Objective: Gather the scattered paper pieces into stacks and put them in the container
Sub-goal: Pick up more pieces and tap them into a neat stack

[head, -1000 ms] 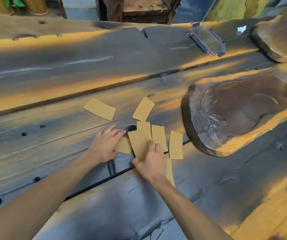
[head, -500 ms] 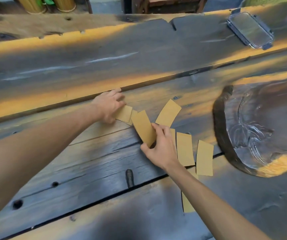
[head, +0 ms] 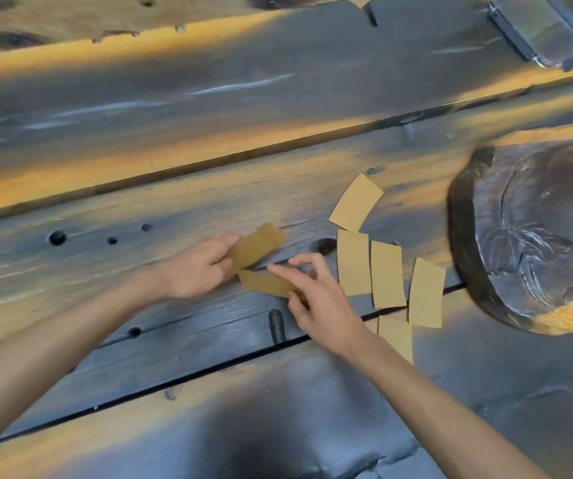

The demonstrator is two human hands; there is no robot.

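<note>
Tan paper pieces are spread over a dark wooden table (head: 278, 98). My left hand (head: 198, 267) grips a small stack of paper pieces (head: 255, 247) by its left end. My right hand (head: 316, 299) pinches another paper piece (head: 266, 283) just below that stack, the two nearly touching. To the right of my hands several loose paper pieces lie flat: one tilted piece (head: 356, 202) above, three upright pieces (head: 387, 273) side by side, and a lower piece (head: 395, 335) partly hidden by my right forearm. The clear plastic container (head: 539, 29) sits at the far right corner.
A large carved dark wood slab (head: 537, 243) lies at the right, close to the loose pieces. The tabletop has plank gaps, holes (head: 57, 237) and a dark knot (head: 277, 324) near my right wrist.
My left hand picked up the far-left piece and drew it back toward the middle. My right hand carried its piece left to meet it. The view shifted, so the container moved to the right corner.
</note>
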